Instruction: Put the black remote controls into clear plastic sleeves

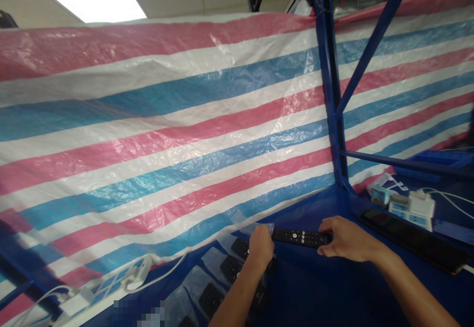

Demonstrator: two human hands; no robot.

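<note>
A black remote control (296, 237) with light and red buttons lies lengthwise between my two hands, above the blue surface. My right hand (338, 238) grips its right end between thumb and fingers. My left hand (261, 242) is closed at the other end of the remote, with a clear plastic bag (246, 224) sticking out beyond the fist. Left of and under my left forearm, several black remotes (211, 298) lie in a row, partly inside clear bags (195, 281); my forearm hides part of them.
A striped plastic sheet (166, 144) hangs behind the blue surface (307, 287), beside a blue metal post (331, 95). White power strips (138, 272) with cables lie at left. At right are a dark flat device (411, 240) and white plugs (420, 203).
</note>
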